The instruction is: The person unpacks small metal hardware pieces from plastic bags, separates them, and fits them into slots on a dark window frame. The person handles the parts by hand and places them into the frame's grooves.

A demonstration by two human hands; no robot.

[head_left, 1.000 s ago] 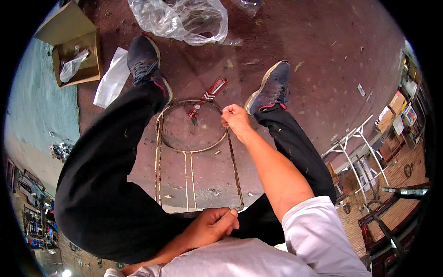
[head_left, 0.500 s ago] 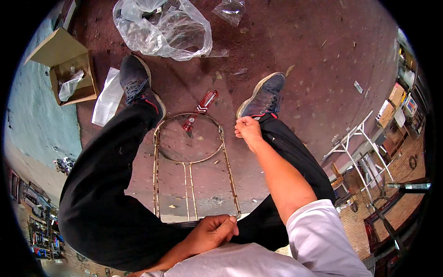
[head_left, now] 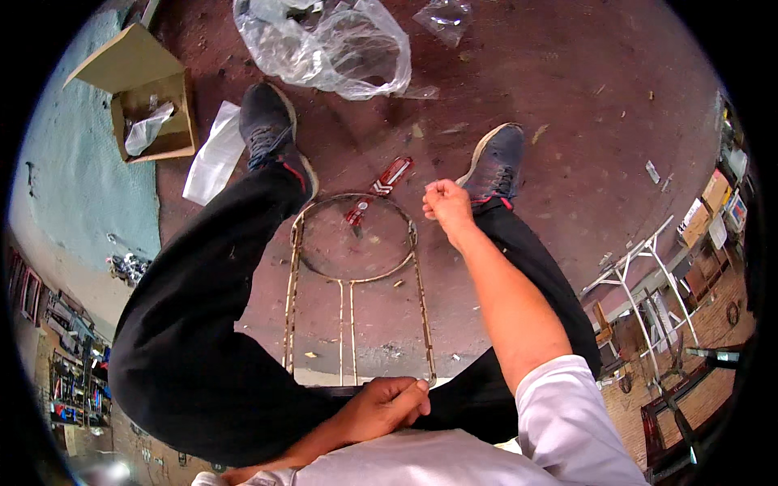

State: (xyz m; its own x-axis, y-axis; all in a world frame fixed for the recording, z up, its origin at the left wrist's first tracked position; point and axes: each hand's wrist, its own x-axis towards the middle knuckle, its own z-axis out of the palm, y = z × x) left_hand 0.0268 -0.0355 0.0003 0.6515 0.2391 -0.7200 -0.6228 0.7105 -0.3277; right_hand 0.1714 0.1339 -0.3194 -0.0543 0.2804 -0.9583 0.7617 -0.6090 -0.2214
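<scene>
Between my legs stands a worn metal frame (head_left: 426, 324) with a round hoop at its far end and thin bars running toward me. My left hand (head_left: 387, 407) is closed in my lap by the frame's near right corner, thumb on top; whatever it may hold is hidden. Off the hoop's right side, close to my right shoe (head_left: 496, 162), my right hand (head_left: 444, 202) has its fingers pinched together. Anything in that pinch is too small to make out. A red tool-like piece with white chevrons (head_left: 392, 176) lies on the floor, partly seen through the hoop.
Beyond my left shoe are an open cardboard box (head_left: 188, 121), a white sheet (head_left: 215, 154) and a crumpled clear plastic bag (head_left: 324, 61). A smaller clear bag (head_left: 444, 20) lies farther right. On the right stands a white metal rack (head_left: 626, 279); small metal parts (head_left: 128, 267) lie left.
The whole view has shifted, so things sit farther right in the picture. My right hand has moved slightly away from me and off the shoe's edge. My left hand stays by the frame's corner.
</scene>
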